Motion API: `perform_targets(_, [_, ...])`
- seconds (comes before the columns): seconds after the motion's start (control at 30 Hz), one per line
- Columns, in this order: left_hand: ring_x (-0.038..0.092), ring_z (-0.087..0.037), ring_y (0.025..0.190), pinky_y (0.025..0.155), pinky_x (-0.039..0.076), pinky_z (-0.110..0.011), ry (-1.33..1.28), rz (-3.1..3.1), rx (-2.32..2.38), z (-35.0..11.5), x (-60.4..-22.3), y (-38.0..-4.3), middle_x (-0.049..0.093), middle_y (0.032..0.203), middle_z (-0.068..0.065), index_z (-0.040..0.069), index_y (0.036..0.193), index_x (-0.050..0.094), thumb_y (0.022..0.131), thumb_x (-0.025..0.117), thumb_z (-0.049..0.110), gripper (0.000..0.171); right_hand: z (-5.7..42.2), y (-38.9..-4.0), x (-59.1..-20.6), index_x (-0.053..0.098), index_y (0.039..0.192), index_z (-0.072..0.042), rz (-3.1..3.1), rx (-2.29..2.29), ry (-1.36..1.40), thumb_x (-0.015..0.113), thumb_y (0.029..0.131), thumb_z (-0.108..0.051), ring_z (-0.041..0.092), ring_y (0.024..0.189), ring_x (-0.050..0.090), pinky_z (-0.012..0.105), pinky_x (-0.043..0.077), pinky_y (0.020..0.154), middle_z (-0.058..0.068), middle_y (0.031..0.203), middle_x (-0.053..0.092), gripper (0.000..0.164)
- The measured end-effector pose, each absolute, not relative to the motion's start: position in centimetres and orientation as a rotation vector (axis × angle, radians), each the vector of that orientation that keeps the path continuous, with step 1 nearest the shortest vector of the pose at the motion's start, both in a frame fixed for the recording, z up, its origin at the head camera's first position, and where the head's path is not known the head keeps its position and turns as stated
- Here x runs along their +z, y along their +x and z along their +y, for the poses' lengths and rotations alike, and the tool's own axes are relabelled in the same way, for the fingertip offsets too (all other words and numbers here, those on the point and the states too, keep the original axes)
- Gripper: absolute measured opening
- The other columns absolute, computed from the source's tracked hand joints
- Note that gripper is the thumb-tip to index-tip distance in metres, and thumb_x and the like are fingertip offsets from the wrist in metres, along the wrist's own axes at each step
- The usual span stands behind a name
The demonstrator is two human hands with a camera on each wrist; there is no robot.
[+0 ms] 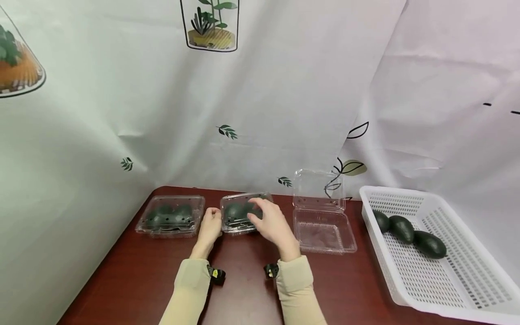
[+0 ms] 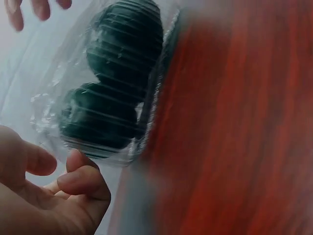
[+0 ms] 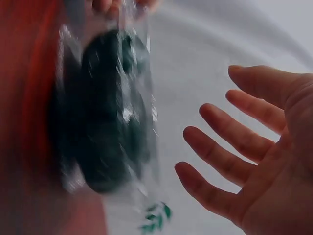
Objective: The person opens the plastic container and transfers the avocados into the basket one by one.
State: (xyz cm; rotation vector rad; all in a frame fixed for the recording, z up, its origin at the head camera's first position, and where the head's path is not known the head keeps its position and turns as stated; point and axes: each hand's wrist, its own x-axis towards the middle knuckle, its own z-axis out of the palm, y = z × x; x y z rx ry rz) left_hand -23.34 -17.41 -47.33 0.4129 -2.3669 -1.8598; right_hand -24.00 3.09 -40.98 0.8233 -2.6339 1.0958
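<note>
Near the table's back edge, a lidded clear plastic clamshell box (image 1: 242,222) holds dark green avocados (image 1: 234,211), seen through its walls. My left hand (image 1: 211,225) is at its left end, fingers curled. In the left wrist view, the left fingertips (image 2: 77,159) meet the lower corner of the box (image 2: 146,132), and the thumb lies close by. My right hand (image 1: 271,221) is over the box's right side with thumb and fingers apart. In the right wrist view, the right hand (image 3: 264,147) holds nothing, its fingers spread beside the box.
A second lidded clamshell box (image 1: 170,230) with avocados inside stands at the left. To the right, another clamshell (image 1: 321,230) lies with its lid raised. A white perforated basket (image 1: 430,280) at far right holds several avocados (image 1: 429,245). A printed cloth (image 1: 284,113) hangs behind.
</note>
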Motion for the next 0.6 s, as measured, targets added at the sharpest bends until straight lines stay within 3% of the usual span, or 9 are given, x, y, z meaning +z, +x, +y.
perform_targets(0.13, [0.044,-0.015,0.059,0.056,0.044,-0.028,0.437,-2.303,-1.967,-17.2,-47.7,-23.3,0.048,0.091,-0.013,-0.001,0.12,0.048,0.106,0.03,0.018,0.03,1.7,-23.3,-41.8,0.063,0.123,-0.009,-2.637,1.12,0.861,0.07,0.091,-0.015,0.023,0.086,0.062,0.035,0.048,0.074,0.006,0.096,0.065,0.033])
perform_targets(0.37, [0.045,-0.012,0.056,0.05,0.04,-0.024,0.413,-2.22,-2.115,-16.8,-48.1,-23.8,0.048,0.071,-0.005,0.001,0.099,0.049,0.104,0.033,0.012,0.02,0.2,-22.7,-42.1,0.064,0.122,-0.011,-2.691,1.012,0.907,0.07,0.091,-0.015,0.017,0.084,0.06,0.03,0.048,0.071,0.003,0.095,0.064,0.032])
perform_targets(0.6, [0.043,-0.014,0.053,0.049,0.038,-0.025,0.403,-2.219,-2.137,-16.2,-48.5,-23.9,0.047,0.064,-0.004,0.004,0.082,0.048,0.106,0.035,0.017,0.03,-1.0,-22.3,-42.5,0.068,0.109,-0.015,-2.743,0.835,0.926,0.072,0.089,-0.015,0.009,0.065,0.05,0.025,0.042,0.058,-0.002,0.08,0.058,0.021])
